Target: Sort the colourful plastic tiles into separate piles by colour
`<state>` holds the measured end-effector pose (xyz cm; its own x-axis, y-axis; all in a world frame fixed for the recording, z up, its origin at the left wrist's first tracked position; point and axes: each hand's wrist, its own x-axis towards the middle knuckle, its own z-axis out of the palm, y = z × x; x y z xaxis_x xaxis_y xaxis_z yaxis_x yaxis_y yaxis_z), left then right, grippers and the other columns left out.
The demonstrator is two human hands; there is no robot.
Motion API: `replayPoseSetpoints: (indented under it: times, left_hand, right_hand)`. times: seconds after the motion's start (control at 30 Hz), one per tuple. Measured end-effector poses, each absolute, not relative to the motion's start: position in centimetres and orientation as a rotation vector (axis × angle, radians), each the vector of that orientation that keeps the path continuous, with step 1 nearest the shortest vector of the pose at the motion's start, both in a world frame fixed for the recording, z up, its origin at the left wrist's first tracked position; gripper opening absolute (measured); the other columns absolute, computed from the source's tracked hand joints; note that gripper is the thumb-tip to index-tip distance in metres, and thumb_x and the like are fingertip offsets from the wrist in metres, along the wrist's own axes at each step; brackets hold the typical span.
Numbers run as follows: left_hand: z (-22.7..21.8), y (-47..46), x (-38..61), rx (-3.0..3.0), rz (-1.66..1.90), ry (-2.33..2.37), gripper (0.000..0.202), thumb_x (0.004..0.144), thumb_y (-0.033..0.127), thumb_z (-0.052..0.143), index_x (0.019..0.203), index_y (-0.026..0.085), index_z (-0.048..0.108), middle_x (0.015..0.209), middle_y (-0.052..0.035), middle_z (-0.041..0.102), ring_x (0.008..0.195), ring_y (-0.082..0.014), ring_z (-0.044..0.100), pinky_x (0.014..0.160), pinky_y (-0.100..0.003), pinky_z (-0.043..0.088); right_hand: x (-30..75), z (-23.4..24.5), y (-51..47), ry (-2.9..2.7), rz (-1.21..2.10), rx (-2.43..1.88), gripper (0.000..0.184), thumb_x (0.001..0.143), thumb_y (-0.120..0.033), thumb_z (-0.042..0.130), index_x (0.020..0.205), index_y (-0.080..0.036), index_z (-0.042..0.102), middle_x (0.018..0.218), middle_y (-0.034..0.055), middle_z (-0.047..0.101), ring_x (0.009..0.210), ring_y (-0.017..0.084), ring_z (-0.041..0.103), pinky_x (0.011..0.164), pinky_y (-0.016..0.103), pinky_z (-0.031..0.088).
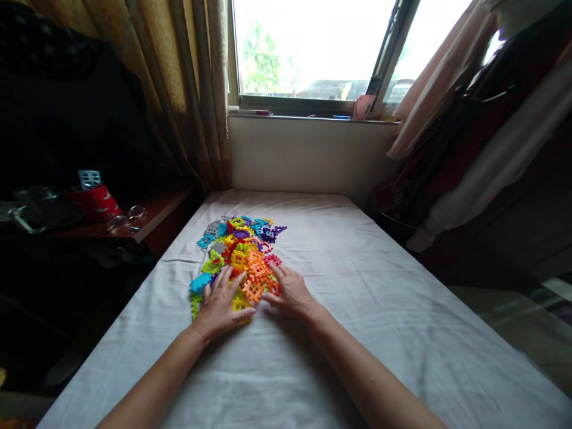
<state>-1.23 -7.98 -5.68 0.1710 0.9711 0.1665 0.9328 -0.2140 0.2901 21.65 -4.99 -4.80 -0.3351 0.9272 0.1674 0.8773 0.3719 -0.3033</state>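
A heap of colourful plastic interlocking building pieces (239, 235) lies on the white-sheeted surface in front of me. My left hand (220, 304) rests over its near left side, fingers spread, beside a blue piece (201, 282) and above a yellow piece (240, 304). At the near right side is my right hand (290, 291), its thumb and fingers apart around the edge of some orange window-shaped pieces (258, 268). Neither hand is closed on a piece. Parts of the heap are hidden under the left hand's fingers.
The pale sheet (357, 322) stretches to a low wall (308, 155) under a window. On the left stands a brown side table (156, 211) with a red container (95, 202) and glasses (128, 220). Clothes (473, 167) hang at the right; a curtain (192, 89) hangs at the left.
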Motion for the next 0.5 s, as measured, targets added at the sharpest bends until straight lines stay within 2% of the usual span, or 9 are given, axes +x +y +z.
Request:
replayPoseSetpoints:
  times: [0.03,0.1,0.2,0.33,0.5]
  left_hand:
    - [-5.2,-7.8,-1.2,2.322,0.463,1.894,0.072,0.074,0.054,0.070,0.140,0.032,0.054,0.157,-0.0128,0.039,0.143,-0.0388,0.036,0.111,-0.062,0.032]
    - [-4.2,-7.0,-1.6,2.324,0.462,1.924,0.056,0.077,0.050,0.068,0.129,0.030,0.064,0.146,-0.0118,0.052,0.135,-0.0356,0.047,0.110,-0.057,0.036]
    - [-3.1,-5.2,-2.5,2.278,0.525,1.966,0.043,0.082,0.047,0.061,0.119,0.026,0.069,0.135,-0.0110,0.062,0.127,-0.0317,0.056,0.108,-0.052,0.041]
    - [-2.0,-2.9,-4.3,2.233,0.702,1.815,0.045,0.084,0.050,0.052,0.115,0.023,0.070,0.131,-0.0096,0.066,0.124,-0.0265,0.060,0.107,-0.041,0.045]
    - [-0.3,0.8,-9.3,2.002,0.822,1.864,0.059,0.081,0.065,0.047,0.120,0.025,0.066,0.109,-0.0047,0.075,0.093,-0.0226,0.072,0.084,-0.033,0.056]
  right_hand:
    - [20.7,-4.9,-4.8,-2.359,0.232,-1.549,0.084,0.078,-0.061,0.068,0.149,-0.023,0.044,0.144,0.0139,0.054,0.129,0.031,0.048,0.103,0.044,0.040]
    - [19.2,-4.9,-4.0,-2.378,0.231,-1.531,0.089,0.074,-0.064,0.071,0.148,-0.024,0.045,0.142,0.0142,0.055,0.129,0.034,0.047,0.102,0.047,0.041]
    - [18.0,-4.7,-1.8,-2.277,0.271,-1.594,0.073,0.083,-0.057,0.066,0.145,-0.023,0.048,0.136,0.0129,0.061,0.123,0.030,0.054,0.099,0.043,0.043]
    - [17.5,-3.8,1.7,-2.027,0.384,-1.712,0.053,0.094,-0.041,0.054,0.143,-0.022,0.049,0.134,0.0104,0.064,0.118,0.023,0.060,0.098,0.035,0.045]
    - [18.4,-2.5,6.6,-1.965,0.397,-1.732,0.043,0.095,-0.040,0.053,0.134,-0.021,0.059,0.129,0.0088,0.066,0.119,0.021,0.060,0.100,0.031,0.044]
